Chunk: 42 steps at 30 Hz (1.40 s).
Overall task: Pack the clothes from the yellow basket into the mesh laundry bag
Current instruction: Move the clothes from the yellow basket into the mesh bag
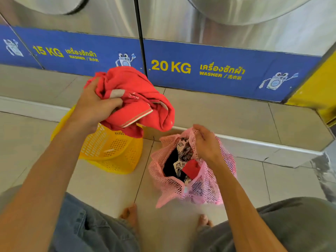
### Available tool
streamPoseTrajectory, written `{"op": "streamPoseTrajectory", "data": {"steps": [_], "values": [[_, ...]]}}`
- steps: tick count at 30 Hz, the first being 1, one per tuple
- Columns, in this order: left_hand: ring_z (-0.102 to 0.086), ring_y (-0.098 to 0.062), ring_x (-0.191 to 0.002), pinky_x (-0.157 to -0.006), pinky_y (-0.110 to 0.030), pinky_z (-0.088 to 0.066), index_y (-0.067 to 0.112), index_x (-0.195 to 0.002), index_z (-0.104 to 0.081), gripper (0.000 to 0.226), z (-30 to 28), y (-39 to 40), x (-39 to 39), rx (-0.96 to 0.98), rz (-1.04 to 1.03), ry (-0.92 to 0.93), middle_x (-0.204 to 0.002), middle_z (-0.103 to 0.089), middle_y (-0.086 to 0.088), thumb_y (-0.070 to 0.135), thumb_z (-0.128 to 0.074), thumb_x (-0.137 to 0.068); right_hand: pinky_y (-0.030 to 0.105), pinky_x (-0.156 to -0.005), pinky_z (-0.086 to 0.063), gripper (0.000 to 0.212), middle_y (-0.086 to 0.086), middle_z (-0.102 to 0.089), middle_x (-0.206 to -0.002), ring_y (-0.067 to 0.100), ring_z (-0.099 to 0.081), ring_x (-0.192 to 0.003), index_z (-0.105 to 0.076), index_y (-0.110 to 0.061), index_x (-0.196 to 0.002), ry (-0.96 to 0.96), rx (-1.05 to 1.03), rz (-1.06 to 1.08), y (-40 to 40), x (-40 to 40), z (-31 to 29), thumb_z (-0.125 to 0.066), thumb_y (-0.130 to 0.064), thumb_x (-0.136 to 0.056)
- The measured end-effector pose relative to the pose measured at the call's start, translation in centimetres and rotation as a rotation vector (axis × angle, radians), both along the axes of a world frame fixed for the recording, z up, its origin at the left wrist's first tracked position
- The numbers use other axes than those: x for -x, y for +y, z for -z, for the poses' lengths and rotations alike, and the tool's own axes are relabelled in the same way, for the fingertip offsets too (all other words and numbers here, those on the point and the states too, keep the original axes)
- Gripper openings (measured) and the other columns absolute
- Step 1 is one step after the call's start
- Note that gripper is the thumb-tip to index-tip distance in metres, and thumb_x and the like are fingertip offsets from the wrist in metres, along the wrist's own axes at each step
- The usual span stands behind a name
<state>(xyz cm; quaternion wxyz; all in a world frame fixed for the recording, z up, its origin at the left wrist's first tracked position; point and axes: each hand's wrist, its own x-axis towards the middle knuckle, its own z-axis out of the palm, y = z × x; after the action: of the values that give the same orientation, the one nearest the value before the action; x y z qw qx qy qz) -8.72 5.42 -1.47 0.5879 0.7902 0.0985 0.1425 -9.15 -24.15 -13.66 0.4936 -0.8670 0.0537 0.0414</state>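
Left hand [94,106] grips a bunched red garment [134,99] above the yellow basket [112,151], at 10 o'clock from the pink mesh laundry bag [192,171]. Right hand [207,142] pinches the bag's rim. Risk: the narrow, slack mouth may snag the bulky garment, spilling it onto the floor.

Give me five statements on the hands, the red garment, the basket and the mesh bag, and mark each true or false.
1. The left hand grips a red garment above the yellow basket. True.
2. The right hand rests flat on the floor. False: it pinches the rim of the pink mesh bag, holding it open.
3. The mesh bag is empty. False: dark, patterned and red cloth lies inside.
4. The basket stands to the left of the bag. True.
5. The washer behind the bag is labelled 15 KG. False: its label reads 20 KG.
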Motion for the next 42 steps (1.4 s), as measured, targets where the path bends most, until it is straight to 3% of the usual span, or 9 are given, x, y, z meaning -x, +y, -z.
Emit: {"op": "streamPoseTrajectory", "data": {"steps": [8,11,14,20,24,31,34,36,42], "values": [[-0.068,-0.016,-0.082,-0.075,-0.036,-0.057,0.045,-0.089,-0.061,0.044,10.3,-12.1,0.5,-0.028,0.125,0.255,-0.080,-0.068,0.018,0.032,-0.068,-0.048,0.015,-0.093,-0.046,0.037,0.001,-0.064,-0.135,0.017,-0.065,-0.109,-0.056,-0.019,-0.140,-0.030,-0.010,0.080,-2.5,0.3,-0.1,-0.042,-0.022,-0.105],[-0.066,-0.014,-0.085,-0.081,-0.034,-0.057,0.058,-0.079,-0.059,0.040,14.5,-14.4,0.1,-0.013,0.181,0.353,-0.080,-0.064,0.023,0.031,-0.072,-0.053,0.027,-0.103,-0.043,0.038,0.003,-0.063,-0.137,0.022,-0.060,-0.123,-0.055,-0.020,-0.141,-0.024,0.038,0.083,-3.6,0.2,0.6,-0.041,-0.021,-0.105],[-0.061,0.006,-0.066,-0.059,-0.010,-0.048,0.050,-0.075,-0.063,0.028,17.6,-16.2,-0.4,-0.047,0.289,0.351,-0.066,-0.064,0.026,0.028,-0.079,-0.067,0.023,-0.095,-0.041,0.039,0.005,-0.066,-0.133,0.025,-0.062,-0.119,-0.054,-0.021,-0.141,-0.027,0.098,0.058,-4.1,0.0,1.1,-0.041,-0.019,-0.105],[-0.061,-0.024,-0.089,-0.067,-0.026,-0.051,0.037,-0.093,-0.057,0.024,22.3,-21.3,-1.3,-0.373,0.549,0.376,-0.097,-0.061,0.007,0.023,-0.057,-0.074,0.041,-0.082,-0.056,0.041,0.006,-0.076,-0.104,0.028,-0.069,-0.094,-0.052,-0.033,-0.141,-0.156,0.179,0.050,-4.3,-0.3,1.4,-0.040,-0.021,-0.104],[-0.057,-0.037,-0.112,-0.079,-0.044,-0.055,0.058,-0.126,-0.009,0.072,26.0,-24.4,-0.6,-0.636,0.541,0.470,-0.148,-0.039,-0.005,0.028,-0.055,-0.080,0.039,-0.065,-0.054,0.042,0.002,-0.070,-0.075,0.022,-0.064,-0.067,-0.051,-0.030,-0.143,-0.149,0.191,0.022,-4.2,-0.7,2.1,-0.039,-0.018,-0.104],[-0.034,-0.047,-0.139,-0.099,-0.061,-0.046,0.066,-0.120,0.023,0.096,28.8,-24.3,-1.0,-0.635,0.530,0.542,-0.165,-0.012,-0.005,0.024,-0.056,-0.085,0.042,-0.088,-0.055,0.043,0.007,-0.072,-0.121,0.030,-0.068,-0.105,-0.052,-0.023,-0.144,-0.053,0.240,-0.004,-3.6,-0.9,3.9,-0.039,-0.015,-0.104],[-0.041,-0.044,-0.134,-0.103,-0.054,-0.045,0.030,-0.148,-0.010,0.080,27.9,-24.0,-1.9,-0.697,0.647,0.681,-0.159,-0.026,-0.016,0.010,-0.055,-0.086,0.043,-0.087,-0.054,0.043,0.010,-0.071,-0.123,0.034,-0.068,-0.107,-0.052,-0.023,-0.143,-0.023,0.275,-0.016,-3.4,-0.5,4.3,-0.038,-0.015,-0.104],[-0.056,-0.039,-0.115,-0.094,-0.045,-0.051,0.011,-0.134,-0.045,0.048,26.4,-22.9,-2.6,-0.567,0.772,0.690,-0.137,-0.052,-0.022,0.010,-0.056,-0.087,0.044,-0.086,-0.054,0.042,0.012,-0.071,-0.123,0.036,-0.067,-0.107,-0.052,-0.022,-0.143,0.007,0.304,-0.025,-3.3,-0.1,4.5,-0.038,-0.015,-0.104],[-0.059,-0.015,-0.111,-0.089,-0.032,-0.056,0.050,-0.140,-0.044,0.082,21.4,-16.3,-1.5,-0.062,0.790,0.716,-0.128,-0.056,0.012,0.010,-0.078,-0.077,0.047,-0.091,-0.054,0.044,0.013,-0.066,-0.132,0.038,-0.065,-0.112,-0.048,-0.023,-0.145,0.078,0.375,-0.045,-3.5,0.1,4.0,-0.036,-0.017,-0.104]]}}
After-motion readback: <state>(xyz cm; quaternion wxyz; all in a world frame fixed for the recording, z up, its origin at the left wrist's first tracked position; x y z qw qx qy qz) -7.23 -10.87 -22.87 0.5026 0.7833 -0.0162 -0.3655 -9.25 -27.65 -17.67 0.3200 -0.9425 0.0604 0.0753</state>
